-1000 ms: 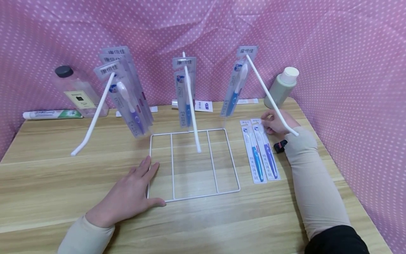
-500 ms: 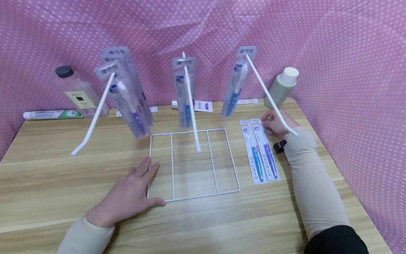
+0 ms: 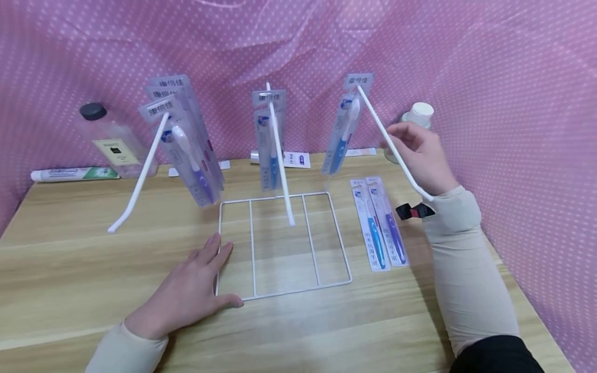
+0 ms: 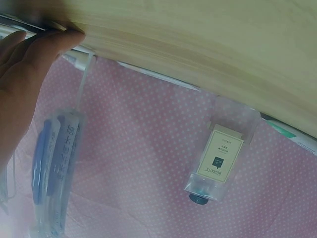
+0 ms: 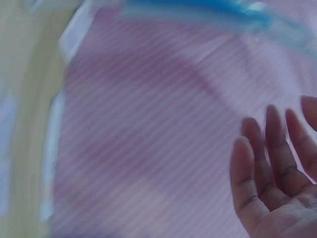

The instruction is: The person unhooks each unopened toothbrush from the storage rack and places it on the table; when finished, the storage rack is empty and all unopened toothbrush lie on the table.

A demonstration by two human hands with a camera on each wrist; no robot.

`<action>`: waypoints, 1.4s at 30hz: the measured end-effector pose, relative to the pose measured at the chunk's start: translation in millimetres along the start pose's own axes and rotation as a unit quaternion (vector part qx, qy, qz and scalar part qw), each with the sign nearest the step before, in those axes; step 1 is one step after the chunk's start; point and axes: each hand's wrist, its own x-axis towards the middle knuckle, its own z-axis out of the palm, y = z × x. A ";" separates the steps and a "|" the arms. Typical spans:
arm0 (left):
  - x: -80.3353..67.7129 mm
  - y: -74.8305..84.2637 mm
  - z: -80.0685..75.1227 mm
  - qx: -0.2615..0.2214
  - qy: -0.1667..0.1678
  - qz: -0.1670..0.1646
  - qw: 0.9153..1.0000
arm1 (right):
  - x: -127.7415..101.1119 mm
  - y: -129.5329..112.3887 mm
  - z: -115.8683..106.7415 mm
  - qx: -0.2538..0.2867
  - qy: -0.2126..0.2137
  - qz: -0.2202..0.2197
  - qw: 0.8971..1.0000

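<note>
Head view: nearest the camera, the left hand (image 3: 191, 290) is laid flat on the table (image 3: 70, 269), fingers straight, its fingertips and thumb pressed against the near left corner of the white wire rack (image 3: 282, 243), seemingly so that the base is kept from sliding or tipping. Just beyond the fingertips, three white pegs rise from the rack and lean towards the viewer; packaged toothbrushes (image 3: 186, 145) are hung on them. To the right of that hand, two loose toothbrush packs (image 3: 380, 223) lie flat side by side, touching each other, beside the rack's right edge. Farther off, the right hand (image 3: 420, 153) is raised above those packs with fingers relaxed and nothing held, close to the right peg (image 3: 392, 145); whether the peg is touched cannot be told. Behind this hand a white-capped bottle (image 3: 422, 114) stands against the pink dotted backdrop (image 3: 513, 103).
</note>
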 end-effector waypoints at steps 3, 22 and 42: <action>-0.7 0.2 0.8 0.001 0.004 0.006 1.000 | 2.0 -21.8 9.4 0.102 0.016 -0.060 0.993; -1.4 0.9 -0.7 0.002 -0.003 -0.003 1.000 | 38.9 -68.4 42.3 0.212 0.002 -0.128 0.969; -2.6 1.0 -1.8 -0.003 -0.003 -0.011 1.000 | -45.7 -75.1 41.0 0.211 0.006 -0.242 0.947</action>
